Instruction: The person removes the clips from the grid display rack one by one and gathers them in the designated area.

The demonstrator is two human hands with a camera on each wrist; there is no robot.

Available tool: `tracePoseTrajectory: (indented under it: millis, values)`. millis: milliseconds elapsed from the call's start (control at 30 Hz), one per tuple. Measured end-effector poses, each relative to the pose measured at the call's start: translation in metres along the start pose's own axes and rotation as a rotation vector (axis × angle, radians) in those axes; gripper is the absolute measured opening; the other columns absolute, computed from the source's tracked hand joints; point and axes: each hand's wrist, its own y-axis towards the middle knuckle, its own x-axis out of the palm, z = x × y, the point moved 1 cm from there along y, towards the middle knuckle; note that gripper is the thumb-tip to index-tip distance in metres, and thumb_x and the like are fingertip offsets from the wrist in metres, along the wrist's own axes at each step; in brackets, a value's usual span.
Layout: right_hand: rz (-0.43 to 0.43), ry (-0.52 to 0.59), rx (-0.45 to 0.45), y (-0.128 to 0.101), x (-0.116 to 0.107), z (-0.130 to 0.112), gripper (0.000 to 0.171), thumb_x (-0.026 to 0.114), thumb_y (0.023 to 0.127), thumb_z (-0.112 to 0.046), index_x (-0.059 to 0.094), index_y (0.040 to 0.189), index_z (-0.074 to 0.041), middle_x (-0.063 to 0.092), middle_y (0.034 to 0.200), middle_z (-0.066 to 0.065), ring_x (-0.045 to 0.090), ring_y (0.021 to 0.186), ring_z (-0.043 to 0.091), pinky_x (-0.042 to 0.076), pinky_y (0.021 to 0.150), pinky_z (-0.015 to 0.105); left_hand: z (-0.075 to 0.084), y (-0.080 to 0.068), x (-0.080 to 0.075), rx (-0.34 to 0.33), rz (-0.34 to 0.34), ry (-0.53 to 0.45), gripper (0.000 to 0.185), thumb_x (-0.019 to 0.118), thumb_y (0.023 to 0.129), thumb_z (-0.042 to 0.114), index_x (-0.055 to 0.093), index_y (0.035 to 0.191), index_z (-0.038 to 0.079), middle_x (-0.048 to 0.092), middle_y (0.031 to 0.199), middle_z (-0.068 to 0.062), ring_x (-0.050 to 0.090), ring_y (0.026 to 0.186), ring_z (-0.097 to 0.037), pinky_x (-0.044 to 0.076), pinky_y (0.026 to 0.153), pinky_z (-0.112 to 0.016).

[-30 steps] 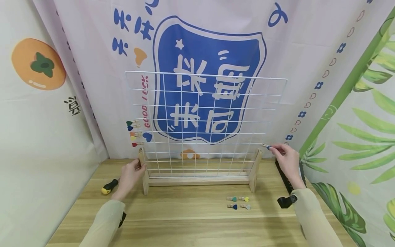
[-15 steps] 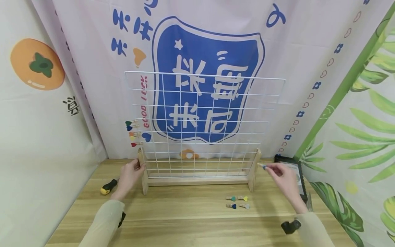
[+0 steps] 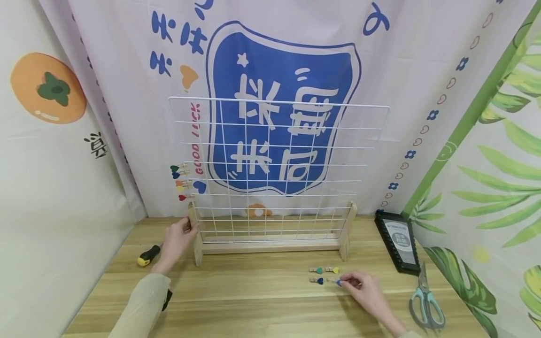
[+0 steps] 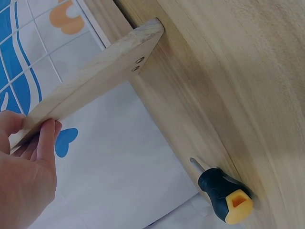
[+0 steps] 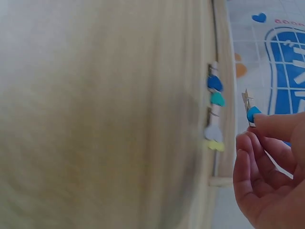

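Note:
My left hand (image 3: 177, 244) grips the left wooden upright (image 4: 90, 81) of a stand that holds a white wire grid (image 3: 279, 102). Between thumb and fingertips, my right hand (image 3: 367, 292) pinches a small clothespin (image 5: 252, 114) with a blue heart, low over the table's right half. Close by lie clothespins with teal (image 3: 319, 270), yellow (image 3: 336, 270) and dark blue (image 3: 320, 281) hearts. One with a pale grey heart (image 5: 213, 132) shows in the right wrist view; in the head view the held one overlaps it. Several heart clothespins (image 3: 181, 187) are clipped along the grid's left edge.
A black-and-yellow screwdriver (image 3: 149, 256) lies left of my left hand. To the right are a black holder (image 3: 398, 241) with a label and teal-handled scissors (image 3: 427, 303). A printed curtain (image 3: 389, 84) hangs behind the grid.
My right hand has moved from the grid's right edge down and toward me to the clothespins on the table, still pinching the blue one. The left hand has stayed on the upright.

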Motion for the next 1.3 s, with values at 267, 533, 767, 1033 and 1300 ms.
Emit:
tracePoseTrajectory:
  millis: [267, 533, 767, 1033, 1300]
  values:
    - [-0.153, 0.013, -0.033, -0.01, 0.015, 0.001, 0.006, 0.077, 0.084, -0.011, 0.072, 0.087, -0.013, 0.07, 0.083, -0.001, 0.054, 0.067, -0.007, 0.05, 0.059, 0.015, 0.0, -0.001, -0.001, 0.015, 0.007, 0.005, 0.016, 0.062, 0.094, 0.01, 0.067, 0.093, -0.005, 0.074, 0.096, -0.027, 0.073, 0.087, -0.035, 0.06, 0.065, -0.029]
    - [-0.2, 0.012, -0.067, -0.008, 0.017, 0.004, 0.005, 0.077, 0.084, -0.012, 0.073, 0.087, -0.011, 0.068, 0.083, 0.0, 0.053, 0.067, -0.006, 0.049, 0.057, 0.016, -0.001, -0.001, -0.001, 0.018, 0.009, 0.002, 0.015, 0.062, 0.094, 0.009, 0.067, 0.092, -0.005, 0.074, 0.096, -0.028, 0.074, 0.087, -0.036, 0.06, 0.066, -0.031]
    - [-0.199, -0.001, -0.08, -0.008, 0.018, 0.006, 0.004, 0.077, 0.084, -0.01, 0.074, 0.087, -0.011, 0.068, 0.083, 0.0, 0.052, 0.066, -0.008, 0.049, 0.057, 0.016, -0.001, -0.001, 0.0, 0.018, 0.008, 0.001, 0.016, 0.062, 0.094, 0.008, 0.067, 0.094, -0.006, 0.073, 0.097, -0.029, 0.073, 0.089, -0.038, 0.062, 0.069, -0.039]
    - [-0.169, -0.025, -0.039, -0.005, 0.014, 0.004, 0.007, 0.077, 0.083, -0.011, 0.074, 0.089, -0.01, 0.068, 0.082, -0.001, 0.052, 0.066, -0.007, 0.048, 0.058, 0.015, -0.001, -0.001, -0.001, 0.013, 0.009, 0.003, 0.015, 0.062, 0.094, 0.008, 0.067, 0.093, -0.006, 0.073, 0.097, -0.029, 0.073, 0.089, -0.038, 0.062, 0.07, -0.04]
    - [0.026, 0.005, -0.061, 0.014, -0.002, 0.0, 0.01, 0.074, 0.084, -0.004, 0.073, 0.094, -0.002, 0.072, 0.084, 0.004, 0.058, 0.07, -0.004, 0.055, 0.064, 0.016, -0.001, 0.0, 0.0, 0.01, 0.016, 0.003, 0.016, 0.063, 0.093, 0.009, 0.067, 0.093, -0.006, 0.073, 0.097, -0.029, 0.074, 0.09, -0.038, 0.062, 0.073, -0.043]
